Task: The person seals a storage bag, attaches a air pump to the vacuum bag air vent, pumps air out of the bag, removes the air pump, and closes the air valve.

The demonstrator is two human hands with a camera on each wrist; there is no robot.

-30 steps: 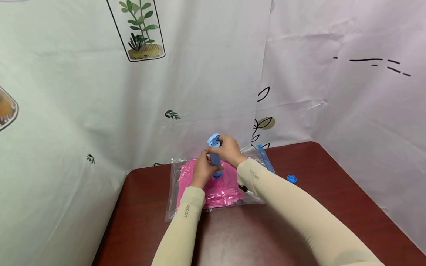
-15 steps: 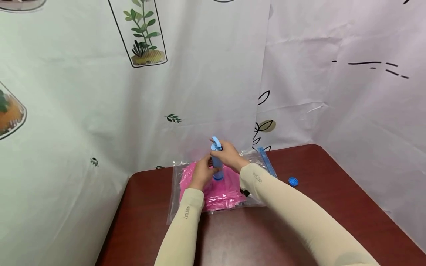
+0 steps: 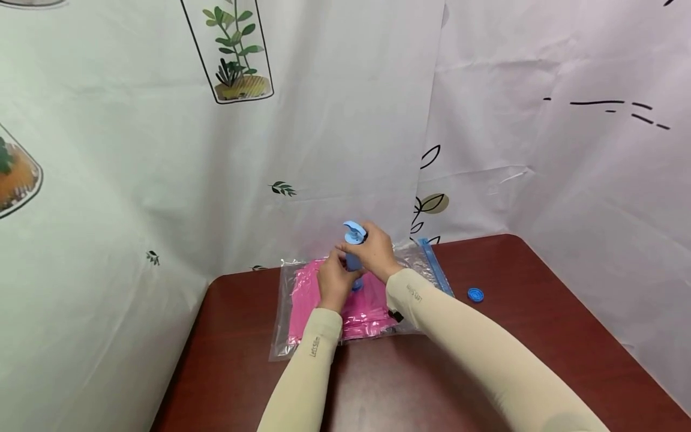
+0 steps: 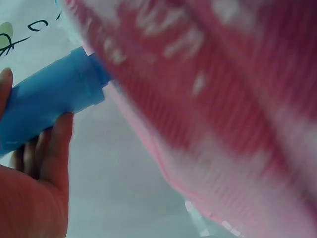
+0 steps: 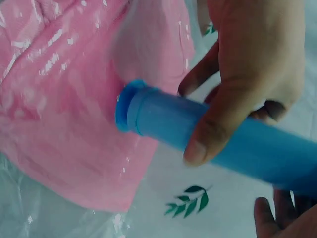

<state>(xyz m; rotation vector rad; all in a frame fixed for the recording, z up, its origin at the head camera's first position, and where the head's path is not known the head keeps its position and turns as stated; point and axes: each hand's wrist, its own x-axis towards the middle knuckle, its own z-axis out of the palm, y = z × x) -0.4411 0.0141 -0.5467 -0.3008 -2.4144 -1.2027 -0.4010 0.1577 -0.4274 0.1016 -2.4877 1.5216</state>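
A blue hand pump (image 3: 353,262) stands nearly upright on a clear plastic storage bag (image 3: 286,309) packed with pink fabric (image 3: 305,294). My left hand (image 3: 335,280) grips the pump's barrel with curled fingers. Around the upper end, just below the light blue handle (image 3: 354,230), my right hand (image 3: 376,250) holds on with thumb and fingers. The barrel's lower end meets a blue round fitting (image 5: 130,106) on the bag in the right wrist view. Parts of the barrel are hidden behind the fingers.
A small blue ridged disc (image 3: 475,294) lies on the dark red table (image 3: 518,312), right of the bag. The bag's blue-edged strip (image 3: 437,267) points toward the back. White printed curtains (image 3: 345,132) close off the back and both sides.
The pump's handle has turned and shifted slightly right, with both hands staying on the pump. The left forearm has moved a little to the right. The bag and disc lie as before.
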